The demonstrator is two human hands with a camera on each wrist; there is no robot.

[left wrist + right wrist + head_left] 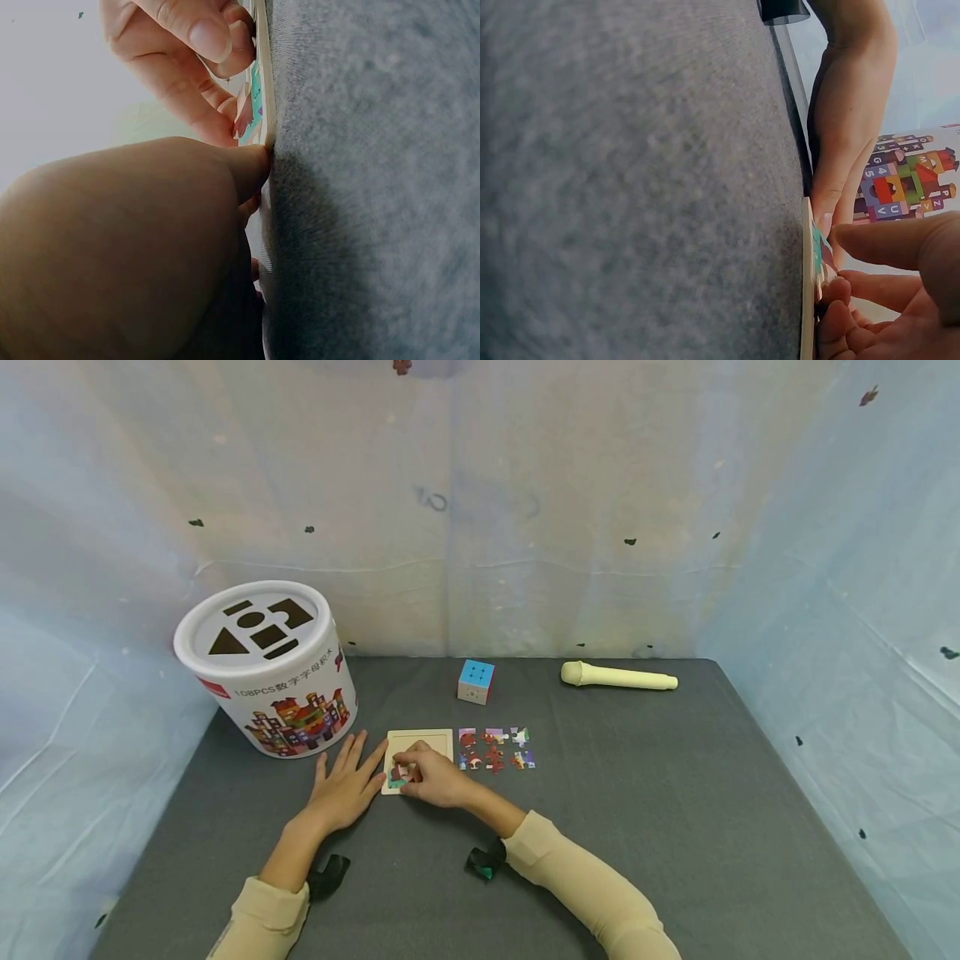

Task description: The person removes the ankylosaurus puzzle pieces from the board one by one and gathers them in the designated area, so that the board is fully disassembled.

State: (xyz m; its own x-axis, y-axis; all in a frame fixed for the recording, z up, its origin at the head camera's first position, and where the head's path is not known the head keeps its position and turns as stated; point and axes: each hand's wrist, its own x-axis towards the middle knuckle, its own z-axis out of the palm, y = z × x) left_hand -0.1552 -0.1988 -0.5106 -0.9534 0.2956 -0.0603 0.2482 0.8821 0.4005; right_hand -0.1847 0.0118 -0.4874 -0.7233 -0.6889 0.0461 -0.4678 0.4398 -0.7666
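A small wooden puzzle tray (401, 734) lies on the dark cloth, with printed pieces in its lower left part. My right hand (438, 777) reaches over it from the right and pinches a puzzle piece (826, 251) between thumb and fingers. That piece tilts up from the tray in the right wrist view; the fingers partly cover it in the head view. At the tray's left edge my left hand (341, 789) rests flat with fingers spread, its fingertips against the rim. Several loose puzzle pieces (495, 758) lie in two rows just right of the tray.
A large white block bucket (292, 693) with shape holes in its lid stands behind my left hand. Farther back are a puzzle cube (475, 681) with a blue top and a pale yellow toy microphone (622, 677). Pale sheeting (525, 593) hangs around the table.
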